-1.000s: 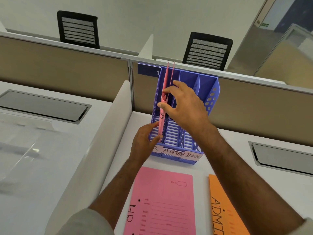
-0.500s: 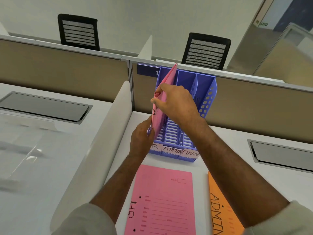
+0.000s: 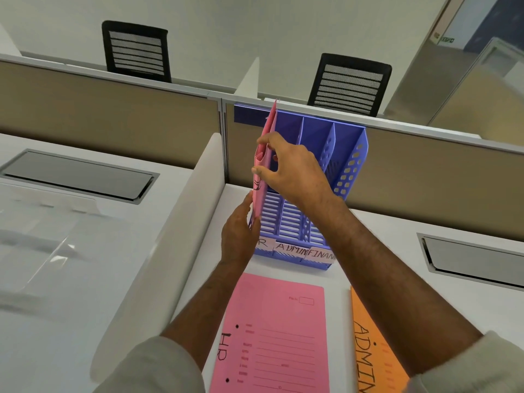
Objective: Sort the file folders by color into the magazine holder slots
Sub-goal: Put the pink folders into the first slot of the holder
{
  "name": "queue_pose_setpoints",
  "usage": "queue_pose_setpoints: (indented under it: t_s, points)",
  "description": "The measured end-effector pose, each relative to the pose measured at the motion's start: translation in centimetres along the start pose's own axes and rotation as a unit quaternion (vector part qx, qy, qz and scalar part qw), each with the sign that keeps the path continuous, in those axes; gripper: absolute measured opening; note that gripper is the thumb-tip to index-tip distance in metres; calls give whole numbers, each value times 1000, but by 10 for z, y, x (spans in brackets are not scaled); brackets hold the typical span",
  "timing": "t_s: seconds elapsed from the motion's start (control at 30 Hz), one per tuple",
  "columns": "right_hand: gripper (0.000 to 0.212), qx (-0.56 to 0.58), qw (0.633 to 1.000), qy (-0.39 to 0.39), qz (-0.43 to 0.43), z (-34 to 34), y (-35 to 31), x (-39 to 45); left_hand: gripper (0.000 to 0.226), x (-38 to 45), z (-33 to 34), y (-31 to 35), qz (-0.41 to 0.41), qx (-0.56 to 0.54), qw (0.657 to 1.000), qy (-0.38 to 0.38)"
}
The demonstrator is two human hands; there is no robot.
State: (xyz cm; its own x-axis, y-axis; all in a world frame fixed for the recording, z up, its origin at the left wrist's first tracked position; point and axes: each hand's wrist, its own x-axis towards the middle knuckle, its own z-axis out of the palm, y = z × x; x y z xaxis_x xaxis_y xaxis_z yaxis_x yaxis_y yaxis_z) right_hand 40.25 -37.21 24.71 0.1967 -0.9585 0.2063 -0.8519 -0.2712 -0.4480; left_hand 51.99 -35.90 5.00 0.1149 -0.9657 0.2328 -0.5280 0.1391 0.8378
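Pink folder [image 3: 265, 165], pinched by your right hand [image 3: 289, 171] and steadied by your left hand's [image 3: 239, 231] straight fingers, could buckle against the holder's [image 3: 351, 165] left wall.

One head-worn wide-angle view, looking forward and down.

It sits close above the white worktop [image 3: 368, 228], facing the purple plastic three-slot magazine holder [image 3: 348, 154] and tan cubicle partition [image 3: 113, 109]; both forearms reach in from the bottom edge.
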Motion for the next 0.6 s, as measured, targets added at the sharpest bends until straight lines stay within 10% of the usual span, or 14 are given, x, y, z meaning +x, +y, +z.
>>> queue_pose_setpoints:
  t_s: [0.6]
  points:
    - [99,1,1000,14,1,24,25,-18,83,-12,-1,-6,-8,8,999,-47]
